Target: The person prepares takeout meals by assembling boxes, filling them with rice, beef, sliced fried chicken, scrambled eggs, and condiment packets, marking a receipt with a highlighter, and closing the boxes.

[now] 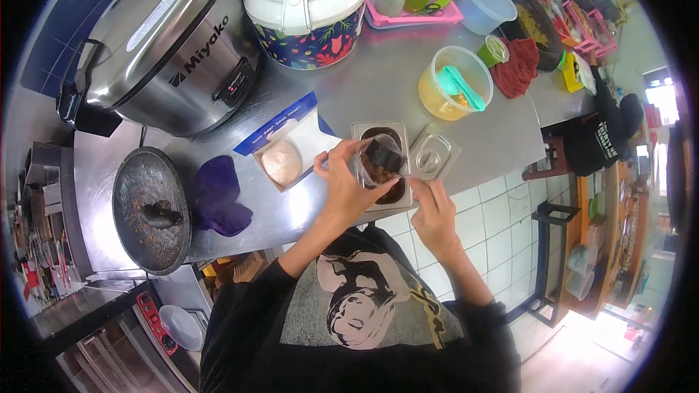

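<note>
My left hand (349, 185) grips a small clear plastic cup (377, 166) with dark brown food in it, tilted over a rectangular steel container (407, 199) that holds dark contents. My right hand (435, 213) is at the cup's right side, fingers pinched on what looks like a thin utensil handle, mostly hidden. A steel lid (445, 144) lies against the container's right side. Left of my hands, an open blue-edged paper box (276, 125) holds a rounded, pale wrapped item (282, 163).
A stone mortar (128, 218) with a pestle and a purple cloth (221, 196) lie left. Behind stand a rice cooker (164, 54), a patterned food carrier (308, 38) and a tub (428, 93) with a turquoise scoop. A person in black (598, 136) is at the far right.
</note>
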Motion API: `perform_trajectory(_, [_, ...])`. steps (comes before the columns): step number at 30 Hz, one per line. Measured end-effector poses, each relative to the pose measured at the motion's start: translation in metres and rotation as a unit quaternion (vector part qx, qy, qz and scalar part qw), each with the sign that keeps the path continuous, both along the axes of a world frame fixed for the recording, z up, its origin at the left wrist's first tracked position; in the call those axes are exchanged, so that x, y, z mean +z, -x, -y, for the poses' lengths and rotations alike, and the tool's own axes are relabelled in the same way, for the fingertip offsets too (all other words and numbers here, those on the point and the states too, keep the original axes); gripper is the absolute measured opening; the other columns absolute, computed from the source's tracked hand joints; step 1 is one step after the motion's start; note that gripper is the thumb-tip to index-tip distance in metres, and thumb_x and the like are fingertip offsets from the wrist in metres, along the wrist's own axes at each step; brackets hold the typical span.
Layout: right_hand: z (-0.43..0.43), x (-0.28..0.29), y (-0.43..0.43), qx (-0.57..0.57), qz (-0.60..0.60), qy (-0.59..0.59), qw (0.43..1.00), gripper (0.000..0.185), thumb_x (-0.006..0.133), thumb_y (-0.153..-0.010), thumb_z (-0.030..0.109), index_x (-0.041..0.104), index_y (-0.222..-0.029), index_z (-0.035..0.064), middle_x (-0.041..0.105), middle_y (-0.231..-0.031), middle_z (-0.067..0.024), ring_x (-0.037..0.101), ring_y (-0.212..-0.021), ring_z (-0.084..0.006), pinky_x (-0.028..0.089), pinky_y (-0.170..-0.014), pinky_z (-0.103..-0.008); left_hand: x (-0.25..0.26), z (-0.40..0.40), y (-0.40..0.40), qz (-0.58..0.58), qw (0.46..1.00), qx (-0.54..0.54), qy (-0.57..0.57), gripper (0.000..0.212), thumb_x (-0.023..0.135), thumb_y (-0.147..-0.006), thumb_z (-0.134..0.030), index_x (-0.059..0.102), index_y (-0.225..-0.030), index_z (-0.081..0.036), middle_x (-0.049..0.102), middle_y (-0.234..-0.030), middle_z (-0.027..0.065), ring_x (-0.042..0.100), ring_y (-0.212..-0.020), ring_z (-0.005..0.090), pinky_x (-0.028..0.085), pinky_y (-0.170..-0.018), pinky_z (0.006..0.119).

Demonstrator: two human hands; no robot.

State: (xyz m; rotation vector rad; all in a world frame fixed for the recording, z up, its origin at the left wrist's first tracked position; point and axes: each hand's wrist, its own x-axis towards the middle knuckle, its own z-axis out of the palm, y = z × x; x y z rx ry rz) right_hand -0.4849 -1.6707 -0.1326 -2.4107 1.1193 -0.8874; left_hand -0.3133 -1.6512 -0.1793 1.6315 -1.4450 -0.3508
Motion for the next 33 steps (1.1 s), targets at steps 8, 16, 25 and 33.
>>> perform_trajectory(8, [0.002, 0.0, 0.003, -0.044, 0.106, 0.006, 0.993, 0.041, 0.053, -0.065, -0.018, 0.062, -0.102, -0.0024, 0.055, -0.082, -0.0108, 0.059, -0.066, -0.0208, 0.047, -0.054, -0.0291, -0.003, -0.001, -0.003, -0.023, 0.999, -0.002, 0.033, 0.088, 0.088, -0.06, -0.03, 0.035, -0.124, -0.002, 0.051, -0.122, 0.0068, 0.036, -0.117, 0.0213, 0.016, -0.096, 0.041])
perform_trajectory(16, [0.002, 0.008, 0.001, -0.091, 0.284, -0.22, 0.929, 0.019, 0.046, -0.09, -0.009, 0.06, -0.102, -0.0045, 0.055, -0.077, -0.0069, 0.054, -0.058, -0.0111, 0.04, -0.049, -0.0235, 0.029, -0.004, -0.007, 0.04, 0.998, -0.003, -0.044, 0.085, 0.089, -0.06, -0.025, 0.034, -0.124, -0.006, 0.052, -0.122, 0.0077, 0.039, -0.113, 0.0202, 0.022, -0.095, 0.04])
perform_trajectory(25, [0.004, 0.033, 0.009, -0.1, 0.338, -0.222, 0.909, 0.016, 0.048, -0.093, -0.004, 0.061, -0.102, -0.0035, 0.059, -0.083, -0.0072, 0.054, -0.059, -0.0109, 0.04, -0.048, -0.0237, 0.019, 0.001, -0.002, -0.014, 0.999, -0.02, -0.022, 0.091, 0.088, -0.06, -0.019, 0.024, -0.123, -0.004, 0.053, -0.124, 0.013, 0.049, -0.115, 0.0249, 0.022, -0.099, 0.04])
perform_trajectory(33, [0.001, 0.014, 0.014, 0.007, 0.05, 0.207, 0.977, 0.043, 0.059, -0.058, -0.018, 0.066, -0.099, -0.0075, 0.059, -0.091, -0.0179, 0.063, -0.075, -0.0308, 0.053, -0.061, -0.0339, 0.019, 0.007, 0.008, -0.053, 0.998, -0.018, 0.022, 0.091, 0.087, -0.058, -0.015, 0.024, -0.123, -0.005, 0.051, -0.126, 0.0137, 0.046, -0.118, 0.0253, 0.019, -0.102, 0.04])
